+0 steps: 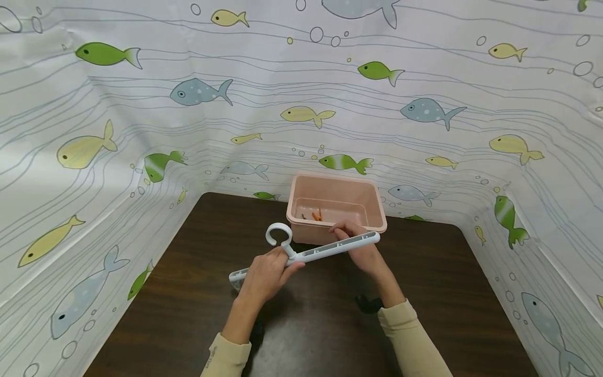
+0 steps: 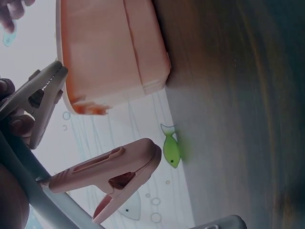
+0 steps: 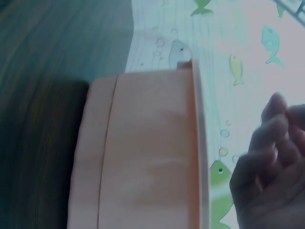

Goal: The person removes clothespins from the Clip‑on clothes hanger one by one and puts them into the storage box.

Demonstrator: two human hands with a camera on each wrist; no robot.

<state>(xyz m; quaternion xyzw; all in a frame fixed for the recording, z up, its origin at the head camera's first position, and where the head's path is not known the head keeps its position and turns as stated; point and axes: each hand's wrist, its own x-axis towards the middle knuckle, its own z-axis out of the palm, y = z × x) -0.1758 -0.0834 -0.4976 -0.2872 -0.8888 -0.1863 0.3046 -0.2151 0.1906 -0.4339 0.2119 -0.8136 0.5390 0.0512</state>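
Note:
My left hand [image 1: 266, 272] grips the middle of a light-coloured clip hanger [image 1: 336, 248], just below its round hook [image 1: 279, 226]. The bar tilts, its right end higher. In the left wrist view a pink clip [image 2: 109, 167] and a greyish clip [image 2: 40, 93] hang from the bar, their mouths closed on nothing. Beyond the bar's right half, my right hand [image 1: 366, 257] is by the front rim of a pink bin [image 1: 308, 234]. Its fingers are loosely curled in the right wrist view, with nothing visible in them.
Small orange pieces [image 1: 317, 215] and a tiny dark piece lie on the bin's floor, at its left. The bin stands at the back of the dark wooden table [image 1: 212, 235]. A fish-patterned sheet [image 1: 264, 125] surrounds the table at the back and sides.

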